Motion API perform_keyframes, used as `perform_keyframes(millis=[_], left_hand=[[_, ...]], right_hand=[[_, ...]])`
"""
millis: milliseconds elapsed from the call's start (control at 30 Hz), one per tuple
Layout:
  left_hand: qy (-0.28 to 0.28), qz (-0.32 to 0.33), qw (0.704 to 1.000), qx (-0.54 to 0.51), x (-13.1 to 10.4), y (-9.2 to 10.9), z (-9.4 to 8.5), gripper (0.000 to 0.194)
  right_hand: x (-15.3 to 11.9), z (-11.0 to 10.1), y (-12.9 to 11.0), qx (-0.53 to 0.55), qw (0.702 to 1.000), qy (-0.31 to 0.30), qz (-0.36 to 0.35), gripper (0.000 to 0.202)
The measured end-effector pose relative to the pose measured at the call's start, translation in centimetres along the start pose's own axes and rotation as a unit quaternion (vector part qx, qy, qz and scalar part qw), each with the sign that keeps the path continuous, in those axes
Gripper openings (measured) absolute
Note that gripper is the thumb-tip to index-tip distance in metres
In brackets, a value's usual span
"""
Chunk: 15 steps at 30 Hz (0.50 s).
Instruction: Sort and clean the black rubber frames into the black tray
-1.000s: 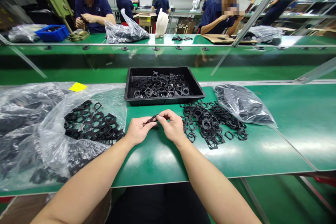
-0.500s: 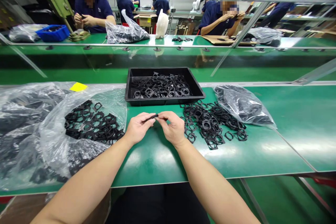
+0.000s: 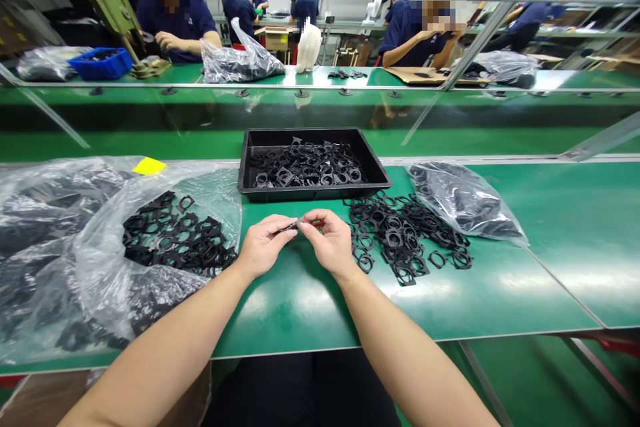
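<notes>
Between my two hands, in front of the black tray, is a small flat black plastic part (image 3: pixel 288 227), seen nearly edge-on and mostly covered by fingers. My left hand (image 3: pixel 264 244) pinches it between thumb and fingers. The fingertips of my right hand (image 3: pixel 328 240) are closed on its right end. To the right of that hand lies a heap of black ring-shaped plastic frames (image 3: pixel 395 233). Left of my left hand, similar black frames (image 3: pixel 175 233) spill inside an open clear plastic bag (image 3: pixel 107 260). The black tray (image 3: pixel 315 195) holds many more of them.
A closed clear bag of black parts (image 3: pixel 465 203) lies at the right on the green table (image 3: pixel 560 267). A yellow label (image 3: pixel 149 165) sits on the left bag. Across a metal rail, co-workers sit at another bench with a blue bin (image 3: pixel 103 65) and a hand press (image 3: pixel 117 20).
My right fingers have shifted slightly on the part's end, while the left hand stays nearly still. Across the bench, the co-worker at the left has moved their hands apart.
</notes>
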State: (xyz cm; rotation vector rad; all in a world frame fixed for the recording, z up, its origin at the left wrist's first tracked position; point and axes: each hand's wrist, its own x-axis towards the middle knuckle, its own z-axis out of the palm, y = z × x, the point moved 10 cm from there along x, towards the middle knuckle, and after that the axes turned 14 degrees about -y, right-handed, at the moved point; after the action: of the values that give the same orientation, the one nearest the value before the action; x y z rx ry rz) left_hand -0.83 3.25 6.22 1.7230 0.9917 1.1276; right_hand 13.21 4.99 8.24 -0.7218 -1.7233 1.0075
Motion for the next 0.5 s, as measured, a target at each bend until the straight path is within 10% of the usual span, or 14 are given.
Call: perform_keyframes(millis=[200, 500], left_hand=[[0.036, -0.079, 0.996, -0.031, -0.1, -1.5, -0.5, 0.025], [0.061, -0.154, 0.949, -0.268, -0.6, -3.7, 0.7, 0.030]], right_hand=[[-0.1, 0.5, 2.6, 0.065, 0.995, 0.002, 0.074, 0.022], [-0.6, 0.4, -2.3, -0.155, 0.985, 0.019, -0.081, 0.002]])
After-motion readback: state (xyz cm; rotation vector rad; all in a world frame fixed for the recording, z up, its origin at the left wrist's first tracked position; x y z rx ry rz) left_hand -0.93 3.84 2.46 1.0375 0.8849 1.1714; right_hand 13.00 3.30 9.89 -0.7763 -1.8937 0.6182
